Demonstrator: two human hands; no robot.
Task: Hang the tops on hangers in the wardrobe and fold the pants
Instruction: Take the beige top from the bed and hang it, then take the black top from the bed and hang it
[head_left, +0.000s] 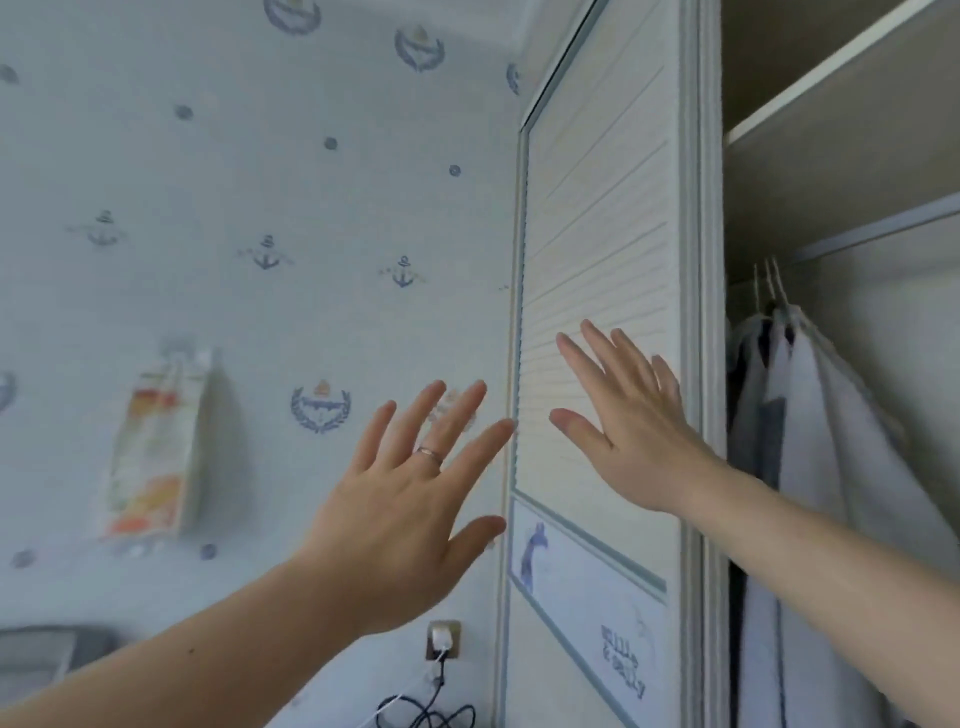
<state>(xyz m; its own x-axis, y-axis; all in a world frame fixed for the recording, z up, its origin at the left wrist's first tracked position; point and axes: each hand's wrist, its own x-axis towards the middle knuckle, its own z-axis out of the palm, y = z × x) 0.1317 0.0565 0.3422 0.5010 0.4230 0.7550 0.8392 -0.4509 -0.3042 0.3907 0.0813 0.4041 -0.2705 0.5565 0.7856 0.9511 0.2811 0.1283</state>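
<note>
Plainly, the left hand (410, 499) and right hand (628, 421) are spread wide, holding nothing, before the wardrobe door (597, 208).

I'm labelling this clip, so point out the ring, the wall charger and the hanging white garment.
ring (430, 455), head view, middle of the band.
wall charger (440, 635), head view, white plug body.
hanging white garment (810, 441), head view, its front panel.

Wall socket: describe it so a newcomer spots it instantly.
From the louvred wardrobe door, follow its left edge down. Left of it, low on the anchor-patterned wall, sits the wall socket. It alone holds a white plug, cables trailing below.
</note>
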